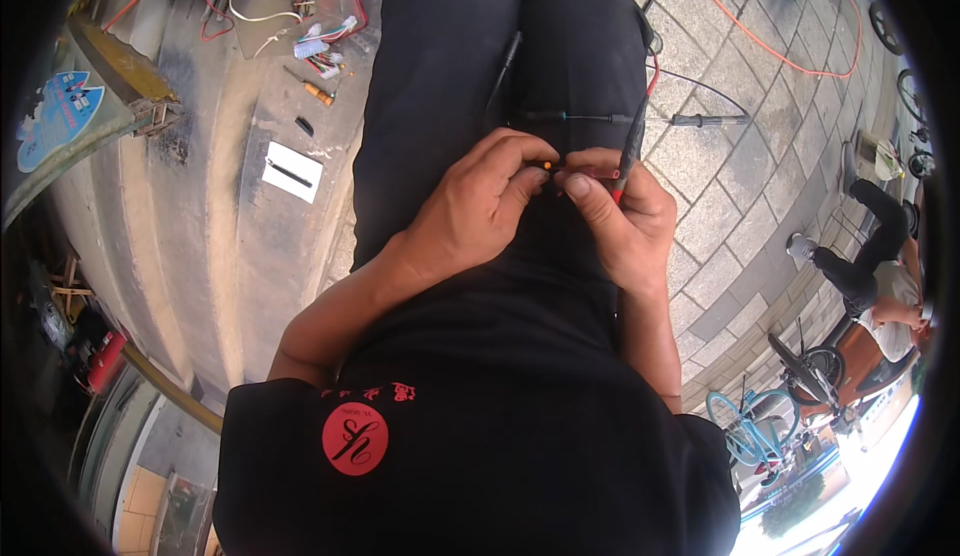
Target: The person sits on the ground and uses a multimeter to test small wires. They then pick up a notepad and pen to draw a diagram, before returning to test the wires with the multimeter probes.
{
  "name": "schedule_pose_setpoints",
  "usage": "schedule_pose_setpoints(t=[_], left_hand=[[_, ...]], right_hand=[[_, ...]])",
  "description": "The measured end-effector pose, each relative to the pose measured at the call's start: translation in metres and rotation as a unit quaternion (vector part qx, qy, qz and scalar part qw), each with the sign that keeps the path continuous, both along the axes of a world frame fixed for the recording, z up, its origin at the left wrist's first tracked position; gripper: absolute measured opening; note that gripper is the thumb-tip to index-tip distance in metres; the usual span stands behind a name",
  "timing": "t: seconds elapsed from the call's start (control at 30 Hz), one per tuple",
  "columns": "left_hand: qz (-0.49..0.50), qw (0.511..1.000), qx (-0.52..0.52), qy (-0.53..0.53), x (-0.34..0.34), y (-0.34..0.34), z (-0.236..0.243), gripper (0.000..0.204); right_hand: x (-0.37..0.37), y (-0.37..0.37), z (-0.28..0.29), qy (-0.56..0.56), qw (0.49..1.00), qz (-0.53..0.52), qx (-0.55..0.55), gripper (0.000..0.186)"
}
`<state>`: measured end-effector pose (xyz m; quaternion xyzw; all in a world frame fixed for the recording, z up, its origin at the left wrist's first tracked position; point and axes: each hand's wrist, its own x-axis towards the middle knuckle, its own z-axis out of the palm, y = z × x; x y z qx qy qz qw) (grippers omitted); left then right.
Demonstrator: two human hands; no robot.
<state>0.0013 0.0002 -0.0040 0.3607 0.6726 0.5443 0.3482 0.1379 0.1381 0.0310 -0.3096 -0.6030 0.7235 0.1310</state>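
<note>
Above my lap, both hands meet with their fingertips nearly touching. My left hand (485, 191) is closed in a pinch on a small dark piece with an orange tip (547, 166); the fingers hide most of it. Between the thumb and fingers of my right hand (635, 211) is a short red tube-like piece (602, 173). A dark probe with a red lead (636, 141) runs down against the right hand's fingers. Across my right thigh lies a thin rod with a dark grip (695, 121), and a black probe (508, 61) rests between my legs.
On the stone ledge to the left are an orange-handled screwdriver (318, 93), white wire connectors (322, 46), a plastic bag (275, 1), a small black piece (304, 126) and a white card (290, 188) bearing a dark stick. An orange cable (765, 48) crosses the paving. A person (885, 296) sits far right.
</note>
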Motion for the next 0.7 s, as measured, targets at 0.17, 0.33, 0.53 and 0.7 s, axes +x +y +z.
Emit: schedule_pose_setpoints(t=[0.17,0.33,0.53,0.7], left_hand=[[0.000,0.999,-0.009,0.032,0.001,0.003,0.002,0.018],[-0.014,0.996,-0.051,0.068,0.001,-0.001,0.000,0.019],[0.001,0.999,-0.041,0.016,0.003,-0.001,-0.001,0.019],[0.002,0.999,-0.038,0.026,0.002,-0.001,0.001,0.019]], right_hand=[[0.004,-0.004,-0.007,-0.007,0.999,-0.026,0.026,0.016],[0.010,0.005,-0.005,0.070,0.986,-0.148,-0.036,0.016],[0.004,0.004,0.010,-0.020,0.998,-0.055,-0.020,0.018],[0.001,0.002,0.008,-0.067,0.997,-0.011,0.022,0.013]])
